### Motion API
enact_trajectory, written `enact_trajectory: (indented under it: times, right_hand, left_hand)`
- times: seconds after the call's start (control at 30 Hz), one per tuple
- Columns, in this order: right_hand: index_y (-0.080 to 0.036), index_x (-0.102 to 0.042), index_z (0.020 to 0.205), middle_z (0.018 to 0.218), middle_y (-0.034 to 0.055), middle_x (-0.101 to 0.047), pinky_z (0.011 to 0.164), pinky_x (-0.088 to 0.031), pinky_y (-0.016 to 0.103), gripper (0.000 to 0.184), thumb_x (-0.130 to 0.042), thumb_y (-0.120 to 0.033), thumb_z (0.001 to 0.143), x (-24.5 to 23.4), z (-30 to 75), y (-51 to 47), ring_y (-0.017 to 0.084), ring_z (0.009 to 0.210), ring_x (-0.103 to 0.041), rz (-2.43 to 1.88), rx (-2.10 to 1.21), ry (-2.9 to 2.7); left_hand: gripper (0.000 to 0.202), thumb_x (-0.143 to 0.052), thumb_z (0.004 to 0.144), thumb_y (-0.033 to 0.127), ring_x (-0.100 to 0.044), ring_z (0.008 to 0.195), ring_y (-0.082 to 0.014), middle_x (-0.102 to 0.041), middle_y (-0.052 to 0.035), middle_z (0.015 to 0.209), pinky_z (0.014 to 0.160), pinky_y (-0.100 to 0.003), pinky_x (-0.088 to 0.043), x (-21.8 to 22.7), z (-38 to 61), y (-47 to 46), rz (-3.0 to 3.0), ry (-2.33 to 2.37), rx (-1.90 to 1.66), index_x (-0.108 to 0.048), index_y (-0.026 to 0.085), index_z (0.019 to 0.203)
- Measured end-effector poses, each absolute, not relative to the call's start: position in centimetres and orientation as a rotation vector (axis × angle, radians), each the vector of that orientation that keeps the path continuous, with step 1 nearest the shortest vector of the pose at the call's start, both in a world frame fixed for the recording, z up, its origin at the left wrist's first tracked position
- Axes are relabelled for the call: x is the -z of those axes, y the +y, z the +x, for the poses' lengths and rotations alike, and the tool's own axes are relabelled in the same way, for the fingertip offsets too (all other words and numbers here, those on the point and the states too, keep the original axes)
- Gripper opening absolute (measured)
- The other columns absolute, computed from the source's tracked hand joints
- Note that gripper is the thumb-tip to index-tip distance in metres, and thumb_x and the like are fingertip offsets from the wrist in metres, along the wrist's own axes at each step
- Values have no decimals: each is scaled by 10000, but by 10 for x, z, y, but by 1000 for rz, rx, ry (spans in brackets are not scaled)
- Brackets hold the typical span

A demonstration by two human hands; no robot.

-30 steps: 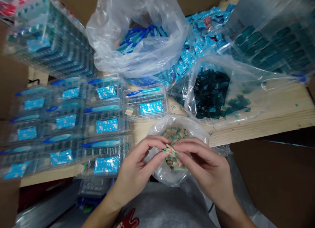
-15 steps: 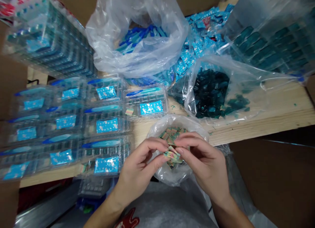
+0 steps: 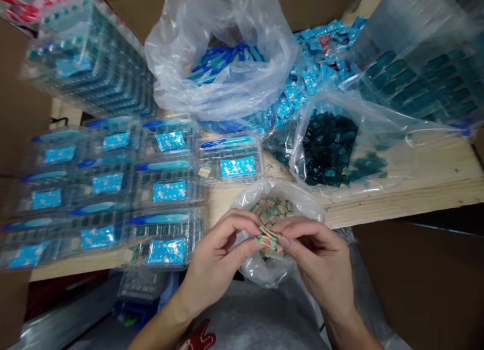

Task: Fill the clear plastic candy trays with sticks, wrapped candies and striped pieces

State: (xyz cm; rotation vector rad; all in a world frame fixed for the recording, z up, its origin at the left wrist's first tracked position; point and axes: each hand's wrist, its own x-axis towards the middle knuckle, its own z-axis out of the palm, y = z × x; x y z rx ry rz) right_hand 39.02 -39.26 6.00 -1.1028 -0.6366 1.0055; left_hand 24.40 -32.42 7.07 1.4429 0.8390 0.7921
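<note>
My left hand (image 3: 227, 256) and my right hand (image 3: 319, 254) meet over a clear plastic bag (image 3: 247, 196) at the table's front edge. Between their fingertips they pinch several small striped squares (image 3: 267, 237), pink, green and yellowish, partly covered by the fingers. More such squares (image 3: 273, 209) lie loose in the bag below. Left of the hands stand stacked clear blister trays (image 3: 194, 229), each with a blue pen (image 3: 161, 219) and a light-blue printed packet (image 3: 166, 251). A single tray (image 3: 259, 151) near the bag also holds one striped square (image 3: 204, 171).
A large plastic bag (image 3: 170, 82) of blue pens stands at the back. Behind it on the right is a heap of blue packets (image 3: 312, 80). Another bag holds dark teal plastic pieces (image 3: 328, 143). A tall stack of filled trays (image 3: 102, 62) rises at back left.
The whole view has shifted slightly, so the table's contents sit a little further right. Both hands still pinch the striped squares over the bag, with the squares turned slightly.
</note>
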Motion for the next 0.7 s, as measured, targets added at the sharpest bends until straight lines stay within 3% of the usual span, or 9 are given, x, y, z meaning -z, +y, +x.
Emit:
enact_trajectory:
  times: [0.1,0.23,0.33,0.5,0.7]
  right_hand:
    - [-300,-791,834,842,-23,-776,749,-614,227,279,-743,-30,785,-58,391,-394,153,817,-741,-1096,-1065,-648]
    - [-325,-783,849,860,-41,-765,653,-596,168,267,-737,-65,813,-54,393,-393,112,749,-718,-1061,-1164,-614]
    - [-312,-781,839,825,-29,-741,600,-584,172,206,-778,-112,790,-53,394,-391,121,716,-694,-1115,-1133,-657]
    - [-280,-772,803,802,-7,-732,684,-586,220,189,-725,-98,820,-55,392,-392,152,772,-700,-1259,-1015,-826]
    - [-288,-783,838,839,6,-736,687,-599,221,202,-692,-108,844,-57,398,-393,165,779,-707,-1346,-937,-1014]
  left_hand:
    - [106,-739,830,137,-694,834,-94,-715,23,854,758,-149,-558,-69,245,-326,1419,871,-834,-699,234,848]
    - [230,-740,810,100,-717,803,-109,-751,27,862,733,-181,-581,-69,245,-328,1387,935,-821,-718,262,972]
    - [129,-728,830,126,-722,854,-135,-750,-3,868,762,-218,-591,-70,245,-328,1434,923,-818,-734,231,903]
    - [82,-722,847,142,-719,893,-133,-744,-11,920,803,-231,-590,-65,244,-326,1430,869,-860,-722,222,866]
    - [138,-673,892,162,-708,925,-152,-742,-27,967,837,-262,-584,-65,236,-324,1604,870,-758,-713,233,1004]
